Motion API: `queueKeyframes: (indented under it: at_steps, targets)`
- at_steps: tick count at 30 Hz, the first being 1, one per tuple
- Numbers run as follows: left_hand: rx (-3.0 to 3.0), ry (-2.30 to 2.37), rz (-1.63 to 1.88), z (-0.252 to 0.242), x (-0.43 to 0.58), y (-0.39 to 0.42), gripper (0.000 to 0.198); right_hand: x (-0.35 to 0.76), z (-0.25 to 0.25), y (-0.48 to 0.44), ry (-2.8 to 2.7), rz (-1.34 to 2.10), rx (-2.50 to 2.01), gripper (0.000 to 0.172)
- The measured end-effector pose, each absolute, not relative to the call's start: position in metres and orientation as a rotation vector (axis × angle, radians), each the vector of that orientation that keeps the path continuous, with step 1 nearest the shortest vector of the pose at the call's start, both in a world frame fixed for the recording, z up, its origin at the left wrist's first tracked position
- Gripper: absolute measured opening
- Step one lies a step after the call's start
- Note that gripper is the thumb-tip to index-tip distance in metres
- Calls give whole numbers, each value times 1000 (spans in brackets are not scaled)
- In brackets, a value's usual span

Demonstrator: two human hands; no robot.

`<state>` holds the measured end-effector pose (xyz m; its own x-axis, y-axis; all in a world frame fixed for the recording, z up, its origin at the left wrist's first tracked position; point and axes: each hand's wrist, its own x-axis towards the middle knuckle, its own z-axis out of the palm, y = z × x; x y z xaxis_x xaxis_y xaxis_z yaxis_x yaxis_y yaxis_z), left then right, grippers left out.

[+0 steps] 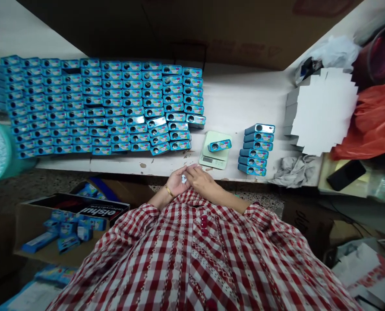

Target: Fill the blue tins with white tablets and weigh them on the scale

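My left hand (177, 183), with a gold bangle at the wrist, is cupped palm up at the table's front edge. A few small white pieces (184, 178) lie in its palm. Against it rests my right hand (201, 180), fingers bent together over the left palm; what they grip, if anything, is hidden. Just beyond the hands is a pale green digital scale (212, 161), with one blue tin (220, 145) lying tilted on its platform. To the right several blue tins (256, 149) stand in a short column.
Many rows of blue tins (111, 108) cover the table's left side. A teal tub (7, 149) of white pellets stands far left. White card sheets (323, 110), crumpled paper (296, 170) and a phone (346, 175) lie right. A large cardboard box (192, 26) borders the back; an open carton (30, 216) holds blue packs.
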<state>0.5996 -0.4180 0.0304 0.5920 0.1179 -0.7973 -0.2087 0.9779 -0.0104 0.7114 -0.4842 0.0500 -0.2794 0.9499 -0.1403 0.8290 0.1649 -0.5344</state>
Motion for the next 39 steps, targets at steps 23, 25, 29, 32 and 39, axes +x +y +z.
queueKeyframes:
  at_steps: [23,25,29,32,39]
  targets:
    - [-19,850,322,47,656,-387,29,809,35,-462,-1572,528,-1802,16]
    - [-14,870,334,46,653,-384,29,816,31,-462,-1581,517,-1846,18]
    - [-24,903,332,40,641,-388,30,804,34,-470,-1588,466,-1853,22]
    - [-51,915,308,32,633,-397,32,769,43,-478,-1793,569,-1769,25]
    - [-86,893,217,25,608,-414,41,717,46,-482,-2098,827,-1691,29]
